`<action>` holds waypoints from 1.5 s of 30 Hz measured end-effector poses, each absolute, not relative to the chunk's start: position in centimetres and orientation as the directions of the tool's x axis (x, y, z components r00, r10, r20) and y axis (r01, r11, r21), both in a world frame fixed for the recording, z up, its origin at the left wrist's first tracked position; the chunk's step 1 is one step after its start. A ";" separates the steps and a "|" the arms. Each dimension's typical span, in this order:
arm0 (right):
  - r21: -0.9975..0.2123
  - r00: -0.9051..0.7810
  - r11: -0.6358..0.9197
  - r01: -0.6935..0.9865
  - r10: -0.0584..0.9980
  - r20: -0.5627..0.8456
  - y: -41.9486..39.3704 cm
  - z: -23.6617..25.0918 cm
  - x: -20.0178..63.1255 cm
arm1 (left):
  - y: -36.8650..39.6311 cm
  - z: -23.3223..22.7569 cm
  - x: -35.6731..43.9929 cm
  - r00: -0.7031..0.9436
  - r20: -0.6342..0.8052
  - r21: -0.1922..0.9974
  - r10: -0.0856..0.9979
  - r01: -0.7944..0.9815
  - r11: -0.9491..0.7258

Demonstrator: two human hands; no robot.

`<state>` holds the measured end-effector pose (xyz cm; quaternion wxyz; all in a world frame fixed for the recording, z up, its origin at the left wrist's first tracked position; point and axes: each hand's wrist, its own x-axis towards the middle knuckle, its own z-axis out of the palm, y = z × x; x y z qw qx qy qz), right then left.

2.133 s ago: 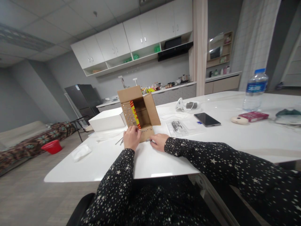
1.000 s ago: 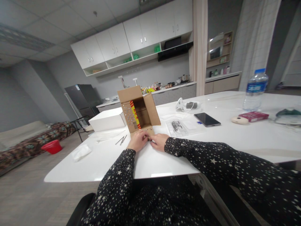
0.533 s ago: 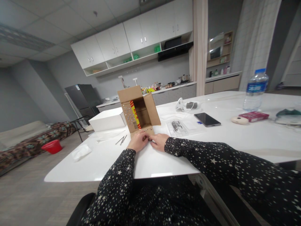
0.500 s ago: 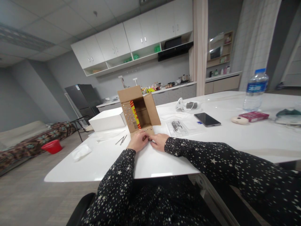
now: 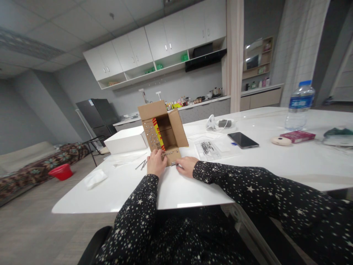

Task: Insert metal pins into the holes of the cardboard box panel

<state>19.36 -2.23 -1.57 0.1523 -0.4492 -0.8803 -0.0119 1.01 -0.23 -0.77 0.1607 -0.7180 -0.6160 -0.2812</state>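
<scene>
Cardboard box [image 5: 162, 129] — left hand [image 5: 155, 163] moved back onto its flap.

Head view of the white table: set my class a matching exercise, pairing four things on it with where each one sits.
Things:
1. cardboard box
2. phone
3. water bottle
4. white box

Places:
A. far right of the table, standing upright
B. just beyond both hands, open side facing the person
C. left of the cardboard box, lid shut
D. lying flat, screen up, right of the clear bag of small metal parts

Pairs: 1-B, 2-D, 3-A, 4-C
</scene>
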 end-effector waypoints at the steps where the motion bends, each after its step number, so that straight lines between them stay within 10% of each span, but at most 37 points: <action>1: -0.116 -0.549 0.595 0.795 0.788 0.279 -2.2 -1.6 19.4 | -0.2 -0.8 1.0 0.074 0.593 0.113 0.802 0.978 -0.174; 45: -0.113 -0.563 0.611 0.784 0.776 0.285 -2.4 -1.4 19.5 | -0.1 -0.4 1.0 0.082 0.632 0.219 0.771 0.935 -0.279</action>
